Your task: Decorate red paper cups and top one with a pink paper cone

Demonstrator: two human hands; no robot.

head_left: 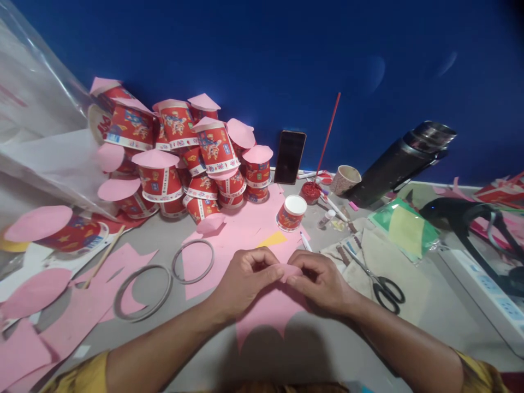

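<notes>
Between my two hands is a small piece of pink paper (290, 271). My left hand (256, 275) pinches its left side with thumb and fingers, and my right hand (317, 281) pinches the right side. Much of the piece is hidden by my fingers. Below them lies a pink sheet (266, 314) with curved cut-outs along its near edge. Just beyond my hands a red paper cup (290, 213) stands with its white side up. A yellow paper scrap (272, 239) lies right behind my left hand.
Red cups with pink paper cone tops (176, 125) are stacked at the back left. Two grey rings (143, 293) lie left of my hands. Scissors (382, 286) rest on a cloth at the right. A phone (290, 157), a dark flask (401, 161) and a power strip (477, 286) are also there.
</notes>
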